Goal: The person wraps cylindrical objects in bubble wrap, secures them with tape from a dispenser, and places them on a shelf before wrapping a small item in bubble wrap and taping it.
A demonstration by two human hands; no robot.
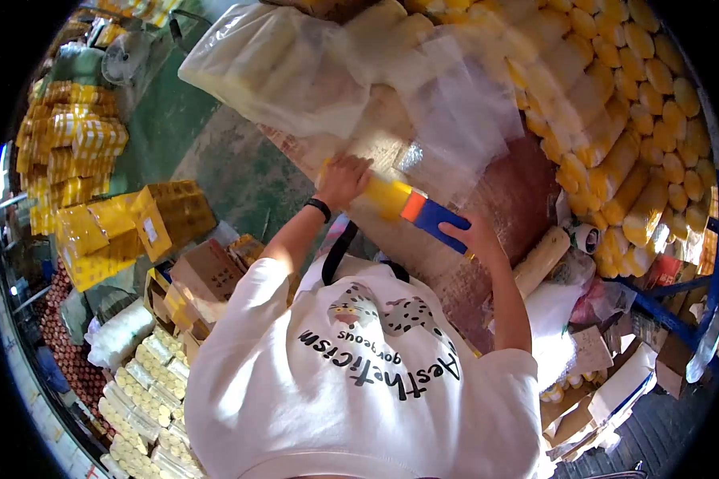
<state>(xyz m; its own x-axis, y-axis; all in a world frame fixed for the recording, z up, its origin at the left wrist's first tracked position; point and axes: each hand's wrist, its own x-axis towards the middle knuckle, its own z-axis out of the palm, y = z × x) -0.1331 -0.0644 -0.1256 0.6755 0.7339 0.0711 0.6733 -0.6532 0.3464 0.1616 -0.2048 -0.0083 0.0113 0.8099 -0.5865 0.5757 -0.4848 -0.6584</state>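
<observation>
A long, narrow yellow, orange and blue block (439,221) lies slantwise over the brown work surface (527,188) in front of my body. My left hand (345,182), with a black band on its wrist, grips the yellow end, which is partly blurred. On the blue end, my right hand (473,233) is closed, thumb on top. Large clear plastic bags or sheets (284,72) cover the far part of the surface, just beyond both hands.
Many yellow-wrapped rolls (651,104) are stacked at the right. Yellow-taped parcels (104,231) and an open cardboard box (208,275) stand at the left. Pale wrapped bundles (148,391) lie at the lower left. A blue metal frame (715,239) rises at the right edge.
</observation>
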